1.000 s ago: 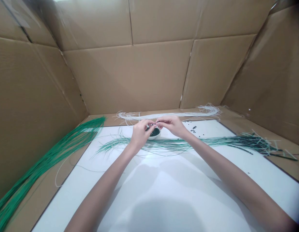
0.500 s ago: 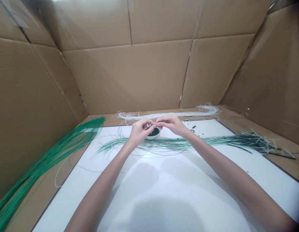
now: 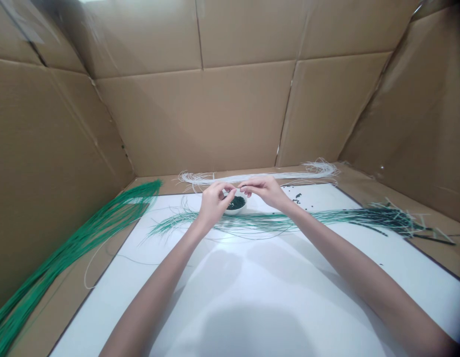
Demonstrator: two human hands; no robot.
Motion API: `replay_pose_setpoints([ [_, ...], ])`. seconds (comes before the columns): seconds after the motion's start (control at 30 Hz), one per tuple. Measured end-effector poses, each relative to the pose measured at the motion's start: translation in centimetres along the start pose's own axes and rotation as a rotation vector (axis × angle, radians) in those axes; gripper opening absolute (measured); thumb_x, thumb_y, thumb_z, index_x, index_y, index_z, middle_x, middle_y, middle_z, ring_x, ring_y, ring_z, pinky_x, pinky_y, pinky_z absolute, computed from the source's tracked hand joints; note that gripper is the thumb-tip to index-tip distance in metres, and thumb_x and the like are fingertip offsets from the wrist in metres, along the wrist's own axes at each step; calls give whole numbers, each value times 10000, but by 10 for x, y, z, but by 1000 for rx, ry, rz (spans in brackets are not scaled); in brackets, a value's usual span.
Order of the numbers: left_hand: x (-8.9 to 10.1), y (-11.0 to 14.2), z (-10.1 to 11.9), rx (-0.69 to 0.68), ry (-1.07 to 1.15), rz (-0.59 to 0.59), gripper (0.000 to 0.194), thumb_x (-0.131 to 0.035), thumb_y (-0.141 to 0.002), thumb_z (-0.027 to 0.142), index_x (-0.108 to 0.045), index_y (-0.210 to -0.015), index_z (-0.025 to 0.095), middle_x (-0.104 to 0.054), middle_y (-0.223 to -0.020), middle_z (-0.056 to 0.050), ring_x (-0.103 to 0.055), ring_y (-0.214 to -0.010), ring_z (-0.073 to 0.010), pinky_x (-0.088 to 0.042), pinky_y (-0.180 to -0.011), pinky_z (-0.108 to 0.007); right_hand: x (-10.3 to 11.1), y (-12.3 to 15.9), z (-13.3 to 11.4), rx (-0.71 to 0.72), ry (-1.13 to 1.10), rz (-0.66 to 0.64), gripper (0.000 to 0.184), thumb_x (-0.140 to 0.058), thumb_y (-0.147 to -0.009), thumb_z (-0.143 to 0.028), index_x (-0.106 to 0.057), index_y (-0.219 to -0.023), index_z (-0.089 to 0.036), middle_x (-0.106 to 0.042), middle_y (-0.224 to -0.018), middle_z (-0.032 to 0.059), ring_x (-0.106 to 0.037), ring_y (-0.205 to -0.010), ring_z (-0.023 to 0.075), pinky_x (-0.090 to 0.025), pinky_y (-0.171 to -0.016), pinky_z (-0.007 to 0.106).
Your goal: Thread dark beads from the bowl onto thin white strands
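Note:
My left hand (image 3: 215,199) is closed in a pinch above a small white bowl (image 3: 235,212). What its fingertips hold is too fine to make out. Facing it, my right hand (image 3: 265,191) also pinches, and a tiny dark spot shows at its fingertips; its kind is unclear. A narrow gap separates the two sets of fingertips. Dark green beads (image 3: 236,203) fill the bowl. Just in front of the bowl, a long bundle of thin green strands (image 3: 259,222) lies across the white board, passing under both forearms.
A thick green strand bundle (image 3: 73,243) lies along the left side. White strands (image 3: 252,177) stretch across the back. Loose dark beads (image 3: 297,196) dot the white board (image 3: 230,277) right of the bowl. Dark beaded ends with white tips (image 3: 401,220) lie at right. Cardboard walls (image 3: 200,114) surround the board.
My fingertips have drawn slightly apart, my left hand shifting a little left. More of the bowl and its beads shows between the hands.

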State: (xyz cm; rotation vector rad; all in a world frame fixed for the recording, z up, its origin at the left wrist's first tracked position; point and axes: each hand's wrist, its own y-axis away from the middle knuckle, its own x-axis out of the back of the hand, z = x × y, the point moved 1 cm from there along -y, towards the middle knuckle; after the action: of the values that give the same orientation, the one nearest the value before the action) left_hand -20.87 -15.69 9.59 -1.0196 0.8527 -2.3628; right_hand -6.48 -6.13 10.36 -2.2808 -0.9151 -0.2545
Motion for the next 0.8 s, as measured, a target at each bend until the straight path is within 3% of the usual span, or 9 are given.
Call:
replay_pose_setpoints([
  [0.4,1,-1,6,15,28,70,75,-550,-770,200,-591,-718,165,-560,-687,13,-386,-523,-70,-341,-527,-199,1,2,-5,-11,-16,-21,293,-610,-726,-403,-720,-884,-181,-651,-639,28,-557,-564,117,-461,-593,258],
  [0.8,2,0,10,23,47,72,79,-552,-765,204,-591,-708,165,-563,-688,11,-389,-529,-74,-345,-531,-205,1,1,-3,-44,-74,13,309,-637,-695,-405,-726,-855,-155,-644,-600,30,-544,-534,113,-466,-577,263],
])
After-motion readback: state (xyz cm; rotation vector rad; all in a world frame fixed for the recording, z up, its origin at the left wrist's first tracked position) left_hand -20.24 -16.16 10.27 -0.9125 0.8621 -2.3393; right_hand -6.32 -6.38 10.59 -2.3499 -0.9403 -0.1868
